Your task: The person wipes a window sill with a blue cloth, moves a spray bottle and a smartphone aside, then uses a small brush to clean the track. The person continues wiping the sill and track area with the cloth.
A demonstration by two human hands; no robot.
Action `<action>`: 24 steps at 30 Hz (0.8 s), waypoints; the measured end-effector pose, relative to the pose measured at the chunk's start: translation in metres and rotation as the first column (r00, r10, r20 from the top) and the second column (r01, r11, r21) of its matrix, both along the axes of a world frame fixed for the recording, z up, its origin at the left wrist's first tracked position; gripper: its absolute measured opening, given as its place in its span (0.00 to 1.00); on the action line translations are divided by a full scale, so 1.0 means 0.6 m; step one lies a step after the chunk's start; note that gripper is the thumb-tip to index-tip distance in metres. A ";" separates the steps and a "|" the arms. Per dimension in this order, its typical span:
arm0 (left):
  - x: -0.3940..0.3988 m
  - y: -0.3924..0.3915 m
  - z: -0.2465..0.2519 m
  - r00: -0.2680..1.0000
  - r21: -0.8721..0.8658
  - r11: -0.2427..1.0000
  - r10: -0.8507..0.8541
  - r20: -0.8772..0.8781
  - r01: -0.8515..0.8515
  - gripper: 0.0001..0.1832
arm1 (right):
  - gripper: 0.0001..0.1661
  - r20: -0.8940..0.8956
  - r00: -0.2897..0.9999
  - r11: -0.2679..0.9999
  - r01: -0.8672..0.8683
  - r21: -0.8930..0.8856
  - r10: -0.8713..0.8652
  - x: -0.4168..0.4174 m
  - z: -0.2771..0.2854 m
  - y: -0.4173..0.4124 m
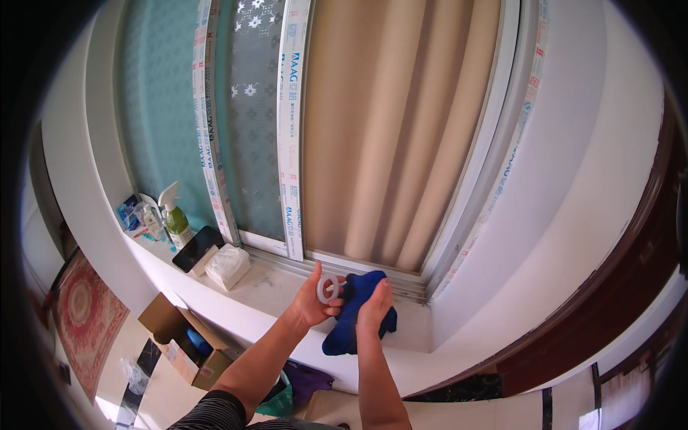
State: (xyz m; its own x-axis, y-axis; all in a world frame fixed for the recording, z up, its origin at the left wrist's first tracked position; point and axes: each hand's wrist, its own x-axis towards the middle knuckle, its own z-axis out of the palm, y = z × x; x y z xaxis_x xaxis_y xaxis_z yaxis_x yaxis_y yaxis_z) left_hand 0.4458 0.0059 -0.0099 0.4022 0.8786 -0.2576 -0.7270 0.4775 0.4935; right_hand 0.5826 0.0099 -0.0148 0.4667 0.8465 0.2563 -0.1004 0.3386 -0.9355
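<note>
Both hands are raised over the right part of a window sill (pixel 269 279). My left hand (pixel 314 301) holds a pale, translucent ring-shaped piece (pixel 328 289) with a short stem, its thumb pointing up. Against my right hand (pixel 375 307) lies a dark blue cloth (pixel 344 330), which hangs down below the palm over the sill's front edge. The cloth touches the fingers of my left hand too; how its folds are gripped between the hands is partly hidden.
A white tissue box (pixel 228 267), a black phone (pixel 199 249) and a green spray bottle (pixel 177 221) stand along the sill. Behind is a sliding window frame (pixel 293 161) with a beige curtain (pixel 376 134). An opened cardboard box (pixel 207 371) and a green bag (pixel 278 399) are below.
</note>
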 end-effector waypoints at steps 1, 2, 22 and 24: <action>0.002 -0.001 0.001 0.999 0.021 1.000 -0.016 -0.040 0.017 0.34 | 0.29 0.051 0.997 0.996 -0.055 0.066 0.052 -0.004 0.003 -0.002; 0.006 -0.003 0.002 0.996 0.026 1.000 0.007 -0.091 -0.005 0.34 | 0.26 -0.007 0.976 0.974 -0.217 0.062 0.218 -0.009 0.010 -0.012; -0.148 -0.012 -0.104 0.242 0.610 0.757 0.653 -0.718 -0.234 0.18 | 0.22 0.587 0.776 0.973 0.182 0.144 -0.232 0.048 -0.005 0.053; -0.192 -0.014 -0.120 -0.046 0.687 0.709 0.689 -0.723 -0.161 0.14 | 0.18 0.553 0.766 0.942 0.228 0.245 -0.329 0.064 0.021 0.049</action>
